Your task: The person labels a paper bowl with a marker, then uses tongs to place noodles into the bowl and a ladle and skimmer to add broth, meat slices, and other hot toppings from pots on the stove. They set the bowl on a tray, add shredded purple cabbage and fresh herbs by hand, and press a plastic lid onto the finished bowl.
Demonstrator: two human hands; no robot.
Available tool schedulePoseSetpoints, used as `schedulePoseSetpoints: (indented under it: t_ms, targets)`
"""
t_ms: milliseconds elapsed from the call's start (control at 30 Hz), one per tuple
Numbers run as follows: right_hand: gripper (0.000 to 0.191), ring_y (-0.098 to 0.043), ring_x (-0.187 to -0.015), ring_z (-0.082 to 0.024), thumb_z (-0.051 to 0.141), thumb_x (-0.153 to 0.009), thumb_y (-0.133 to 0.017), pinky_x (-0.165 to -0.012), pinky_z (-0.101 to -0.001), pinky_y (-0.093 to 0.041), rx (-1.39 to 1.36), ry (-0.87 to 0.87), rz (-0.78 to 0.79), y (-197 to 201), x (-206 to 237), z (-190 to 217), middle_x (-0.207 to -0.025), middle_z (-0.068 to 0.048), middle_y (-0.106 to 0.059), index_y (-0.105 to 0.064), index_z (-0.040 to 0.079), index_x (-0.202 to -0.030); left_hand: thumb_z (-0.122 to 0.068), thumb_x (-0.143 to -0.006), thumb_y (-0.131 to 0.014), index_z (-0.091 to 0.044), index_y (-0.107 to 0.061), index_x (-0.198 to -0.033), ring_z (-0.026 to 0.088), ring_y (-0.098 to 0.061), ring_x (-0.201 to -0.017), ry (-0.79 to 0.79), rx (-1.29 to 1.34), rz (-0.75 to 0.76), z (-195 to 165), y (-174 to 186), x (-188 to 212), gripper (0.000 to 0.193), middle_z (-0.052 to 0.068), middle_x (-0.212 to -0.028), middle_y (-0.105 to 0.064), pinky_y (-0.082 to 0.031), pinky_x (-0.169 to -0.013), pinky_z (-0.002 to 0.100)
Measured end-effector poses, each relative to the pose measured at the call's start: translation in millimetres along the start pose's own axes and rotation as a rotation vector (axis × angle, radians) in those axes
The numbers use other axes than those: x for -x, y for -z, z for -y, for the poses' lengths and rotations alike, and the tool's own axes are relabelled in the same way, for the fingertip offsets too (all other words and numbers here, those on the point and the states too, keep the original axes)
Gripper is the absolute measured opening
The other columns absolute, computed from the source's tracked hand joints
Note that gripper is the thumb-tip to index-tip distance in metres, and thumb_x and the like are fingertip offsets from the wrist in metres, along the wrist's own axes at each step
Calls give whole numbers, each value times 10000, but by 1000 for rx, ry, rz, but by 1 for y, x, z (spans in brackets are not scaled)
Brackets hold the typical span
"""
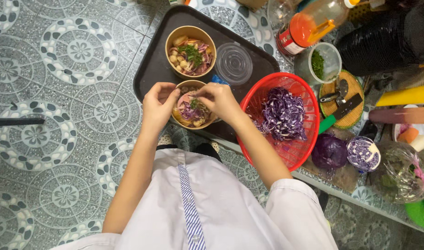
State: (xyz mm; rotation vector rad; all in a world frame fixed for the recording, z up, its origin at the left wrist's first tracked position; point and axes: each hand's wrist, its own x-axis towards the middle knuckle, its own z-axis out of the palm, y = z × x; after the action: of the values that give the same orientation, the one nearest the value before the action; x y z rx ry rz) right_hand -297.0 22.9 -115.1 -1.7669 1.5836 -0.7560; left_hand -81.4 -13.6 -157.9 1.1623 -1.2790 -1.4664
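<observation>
Topping step in hand, by the look of it: near paper bowl [192, 111] on the dark tray [151, 69], filled with pale pieces and purple shreds. Left hand [157, 105] curled around the bowl's left rim, steadying it. Right hand [217, 101] over the bowl's right side, fingertips pinched together just above the food, probably on a small bit of green herb or cabbage, though too small to tell for sure.

Second paper bowl [190, 51] farther up the tray, already topped with green herb, apart from both hands. Clear plastic lid [233, 63] lying flat beside it. Red basket [286, 118] of shredded purple cabbage just right of the tray, near the right forearm.

Next move, judged from this: careful spreading of the pinch over the middle of the bowl, with the rim kept steady, no pushing of the bowl on the tray.

Hard to make out: the inside of the near bowl, half covered by both hands. Clear tub of chopped greens [324, 62] partly behind the sauce bottle [309, 25]. Halved purple cabbage [345, 153] and clutter at the right edge cut off or blurred.
</observation>
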Motion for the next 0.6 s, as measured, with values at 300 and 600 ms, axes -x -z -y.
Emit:
schedulePoseSetpoints:
  t_ms: [300,600]
  targets:
    - [95,-745,-819,-205,38,-906,-765,-748,-319,-589,-181,25,-236,-1,16,-29,-913,-112,-761,-761,-8,-989,-119,-955,-739,-3,-682,-1088,112,-730,-889,-84,-22,-1,-31,-47,14,185,61,-992,-752,-591,-799,262]
    - [180,-734,-758,-139,125,-1012,-651,-714,-310,-625,-633,-209,-827,164,77,-190,-851,-68,-752,-731,-27,-957,-176,-901,-775,-26,-696,-1050,255,-697,-935,-364,-360,211,-69,-211,28,225,119,-1018,-699,-548,-838,373]
